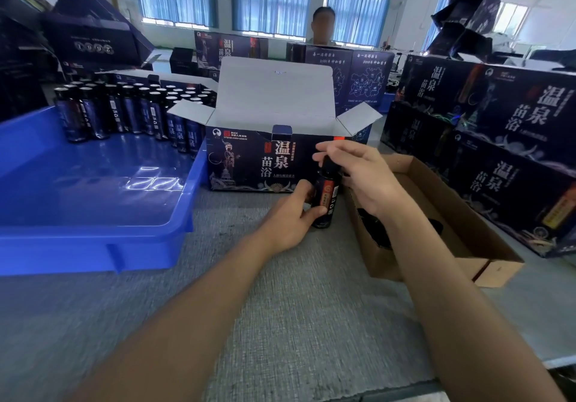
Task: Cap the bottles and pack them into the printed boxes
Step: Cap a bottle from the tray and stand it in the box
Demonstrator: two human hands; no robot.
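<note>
A small dark bottle [325,197] with a red label stands on the grey table just in front of the open printed box [246,164]. My left hand [288,214] grips the bottle's lower body. My right hand [355,171] comes from the right, its fingers curled round the black cap at the bottle's top. The box's white lid and side flaps stand open; its inside is hidden from me. Several more dark bottles [124,111] stand in rows at the back of the blue tray [93,211].
A brown cardboard box [467,214] with black caps inside lies at the right. Stacked closed printed boxes [498,139] fill the far right. More boxes and a seated person are behind. The grey table surface stretches toward me.
</note>
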